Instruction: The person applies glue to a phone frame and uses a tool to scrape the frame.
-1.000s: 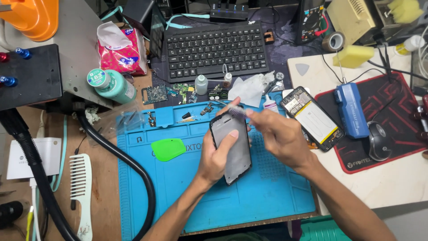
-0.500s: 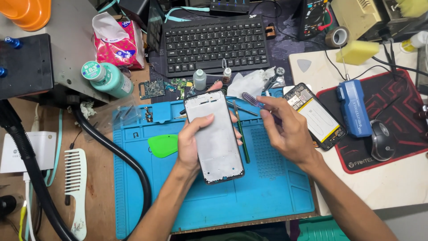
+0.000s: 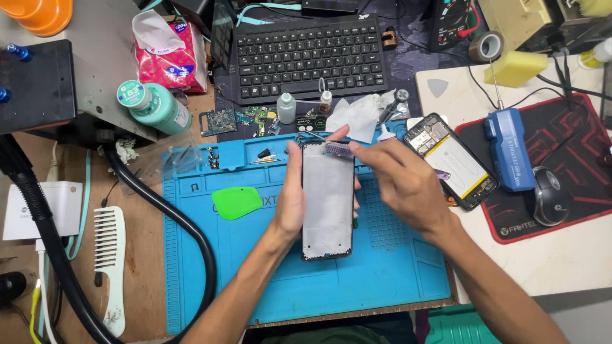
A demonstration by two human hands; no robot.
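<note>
Cluttered with repair gear, a workbench is seen from the head camera, a blue silicone mat (image 3: 382, 280) laid at its centre. A phone frame (image 3: 327, 200) is gripped upright over the mat by the left hand (image 3: 290, 204), fingers closed along its edges. At the frame's twelve o'clock edge a small purple brush (image 3: 339, 150) is pinched in the right hand (image 3: 401, 185). Cleaning of the upper rim appears to be the step in hand; steady, light strokes along that edge would be called for next. At two o'clock an opened phone (image 3: 454, 160) is laid beside a blue tool (image 3: 509, 150); a black keyboard (image 3: 311, 57) sits at twelve, a green pry card (image 3: 237, 202) at nine, a white comb (image 3: 109, 255) at eight.
</note>
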